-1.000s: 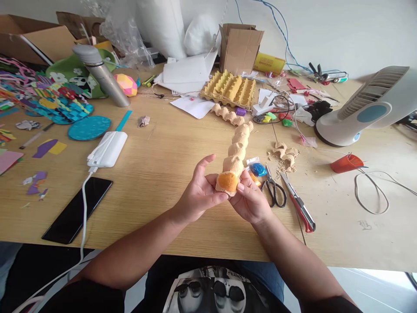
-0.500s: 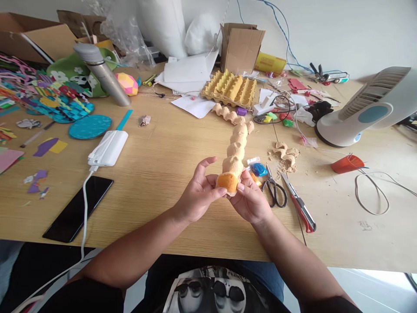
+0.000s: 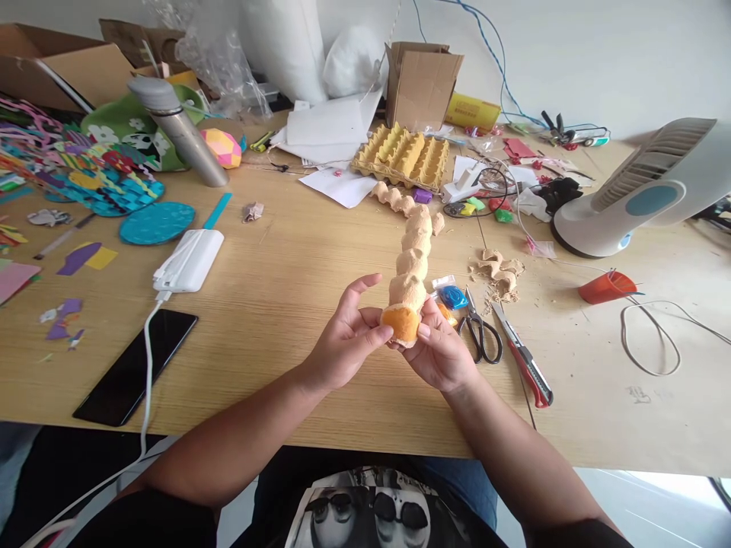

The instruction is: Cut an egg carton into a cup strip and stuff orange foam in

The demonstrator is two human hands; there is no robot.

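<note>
Between my two hands is an egg carton strip, a bumpy tan row of cups pointing away from me. Its near end carries a patch of orange clay. My left hand holds that end from the left, thumb on the orange patch and index finger raised off it. My right hand grips the same end from the right, thumb at the patch's edge, other fingers underneath and partly hidden. Close to my right hand lie black scissors, a blue clay packet and a red utility knife.
Behind the strip lie another carton strip and a yellow egg tray. Carton scraps, an orange cup and a white fan stand to the right. A phone, power bank and metal bottle are left.
My left thumb has shifted slightly on the orange clay, and the near end of the strip has tilted a little. Both hands keep their hold.
</note>
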